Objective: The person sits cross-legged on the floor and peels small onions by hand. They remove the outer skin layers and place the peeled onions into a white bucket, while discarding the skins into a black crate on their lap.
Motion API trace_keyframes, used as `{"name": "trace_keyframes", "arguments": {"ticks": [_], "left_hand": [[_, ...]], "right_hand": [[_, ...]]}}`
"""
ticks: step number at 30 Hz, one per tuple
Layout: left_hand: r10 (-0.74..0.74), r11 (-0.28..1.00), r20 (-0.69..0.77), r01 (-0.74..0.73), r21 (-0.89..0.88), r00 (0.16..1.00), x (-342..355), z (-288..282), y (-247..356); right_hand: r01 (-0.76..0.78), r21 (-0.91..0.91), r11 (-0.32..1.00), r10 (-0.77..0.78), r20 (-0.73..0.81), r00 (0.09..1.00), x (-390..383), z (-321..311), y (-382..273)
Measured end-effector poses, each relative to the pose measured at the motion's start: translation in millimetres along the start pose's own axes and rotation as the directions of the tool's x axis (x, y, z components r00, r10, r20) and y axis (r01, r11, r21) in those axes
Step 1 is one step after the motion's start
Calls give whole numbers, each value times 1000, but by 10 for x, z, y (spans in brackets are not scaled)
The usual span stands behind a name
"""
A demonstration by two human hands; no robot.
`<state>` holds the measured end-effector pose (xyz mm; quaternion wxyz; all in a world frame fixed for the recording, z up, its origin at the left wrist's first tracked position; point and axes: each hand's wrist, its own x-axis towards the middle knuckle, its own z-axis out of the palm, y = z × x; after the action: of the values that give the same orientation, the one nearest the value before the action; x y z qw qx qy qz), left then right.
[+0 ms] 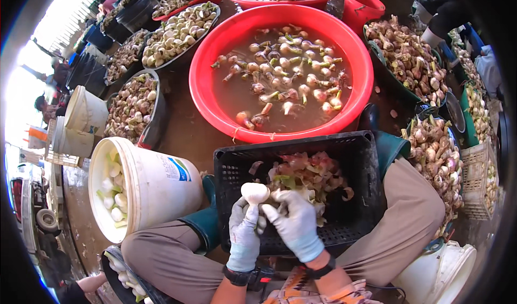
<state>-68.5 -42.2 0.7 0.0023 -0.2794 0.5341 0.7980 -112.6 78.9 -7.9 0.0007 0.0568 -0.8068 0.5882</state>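
Note:
My left hand (245, 231), in a pale work glove, is closed on a white peeled garlic bulb (254, 192), held upright. My right hand (293, 226), also gloved, is just right of it with curled fingers near the bulb's lower part; what these fingers grip is hidden or too small to tell. Both are over a black perforated crate (361, 169) between my legs, where pinkish papery skins and pale trimmings (309, 172) lie. Beyond the crate a red basin (204, 83) holds garlic bulbs in murky water.
A white bucket (151, 191) of peeled bulbs stands at my left. Tubs of garlic heads (431, 169) crowd the right and back. A plastic crate (474, 180) sits far right, another bucket (436, 274) near my right thigh. Another person's hand (94, 282) shows at lower left.

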Motion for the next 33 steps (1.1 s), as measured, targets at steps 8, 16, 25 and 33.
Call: {"name": "trace_keyframes", "arguments": {"ticks": [8, 16, 25, 33], "left_hand": [[34, 991, -10, -33, 132, 999, 12, 132, -144], [-118, 993, -77, 118, -9, 990, 71, -100, -190], [85, 993, -136, -72, 98, 987, 101, 49, -306], [-57, 998, -100, 54, -31, 993, 46, -49, -311]], "right_hand": [[-183, -25, 983, 178, -118, 977, 2, 165, 260], [-492, 616, 616, 580, 69, 812, 306, -136, 366], [-29, -141, 990, 17, -86, 996, -25, 252, 123], [-135, -105, 985, 118, -159, 980, 110, 274, 285]]}}
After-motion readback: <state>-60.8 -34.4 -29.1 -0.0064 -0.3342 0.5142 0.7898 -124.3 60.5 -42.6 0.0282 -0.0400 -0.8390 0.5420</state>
